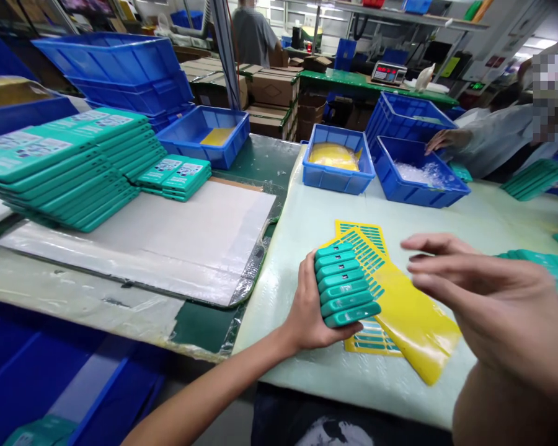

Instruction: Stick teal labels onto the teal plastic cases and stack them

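Stack of teal cases [343,284]: slim rounded plastic slabs, about seven, fanned edge-on and standing on the tabletop [307,217], centre-front. The left hand [307,313] is wrapped round the stack's left side, thumb under the bottom case, gripping firmly. The right hand [478,297] hovers just right of the stack with its fingers [428,244] stretched flat and spread, holding nothing. Under and behind the stack are glossy yellow sheets [413,322] with rows of teal striped labels, overlapping, one curling up. The tabletop has a pale, wrinkled film cover. Further back a blue plastic bin [337,181] holds yellow sheets, and a second bin [418,195] holds clear bags, with a co-worker's hand [446,139] on its rim. Far left are flat teal boxes [65,173] in tall stacks.
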A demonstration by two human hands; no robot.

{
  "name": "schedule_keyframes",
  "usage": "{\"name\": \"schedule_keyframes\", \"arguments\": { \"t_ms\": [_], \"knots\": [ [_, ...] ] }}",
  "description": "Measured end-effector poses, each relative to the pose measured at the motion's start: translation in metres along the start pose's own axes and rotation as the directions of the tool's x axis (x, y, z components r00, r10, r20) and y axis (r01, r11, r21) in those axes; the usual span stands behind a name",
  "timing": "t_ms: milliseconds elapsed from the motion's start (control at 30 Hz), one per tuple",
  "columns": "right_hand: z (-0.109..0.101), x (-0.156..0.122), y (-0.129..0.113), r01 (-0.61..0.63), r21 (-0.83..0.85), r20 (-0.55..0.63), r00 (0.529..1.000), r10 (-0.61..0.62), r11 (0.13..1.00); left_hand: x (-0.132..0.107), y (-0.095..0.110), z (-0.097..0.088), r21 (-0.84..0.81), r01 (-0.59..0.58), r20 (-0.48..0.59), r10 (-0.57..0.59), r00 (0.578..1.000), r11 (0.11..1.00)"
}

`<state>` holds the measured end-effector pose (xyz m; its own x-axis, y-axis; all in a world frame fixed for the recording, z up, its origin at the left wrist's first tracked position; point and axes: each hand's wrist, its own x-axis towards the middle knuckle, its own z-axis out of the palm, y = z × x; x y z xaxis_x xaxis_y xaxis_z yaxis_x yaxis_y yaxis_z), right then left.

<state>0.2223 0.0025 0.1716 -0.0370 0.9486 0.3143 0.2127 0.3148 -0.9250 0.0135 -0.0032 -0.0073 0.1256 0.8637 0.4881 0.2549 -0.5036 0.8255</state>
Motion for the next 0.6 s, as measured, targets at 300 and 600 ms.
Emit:
{"name": "schedule_keyframes", "arguments": {
  "t_ms": [300, 600],
  "knots": [
    [0.043, -0.002, 0.016, -0.182, -0.173, 0.016, 0.982, 0.188, 0.968, 0.001, 0.001, 0.000, 0.013, 0.035, 0.021, -0.036, 0.999, 0.999],
    [0.051, 0.011, 0.009, -0.274, -0.211, 0.091, 0.950, 0.298, 0.938, 0.001, 0.002, -0.001, -0.011, 0.036, 0.009, -0.036, 0.999, 0.999]
  ]
}}
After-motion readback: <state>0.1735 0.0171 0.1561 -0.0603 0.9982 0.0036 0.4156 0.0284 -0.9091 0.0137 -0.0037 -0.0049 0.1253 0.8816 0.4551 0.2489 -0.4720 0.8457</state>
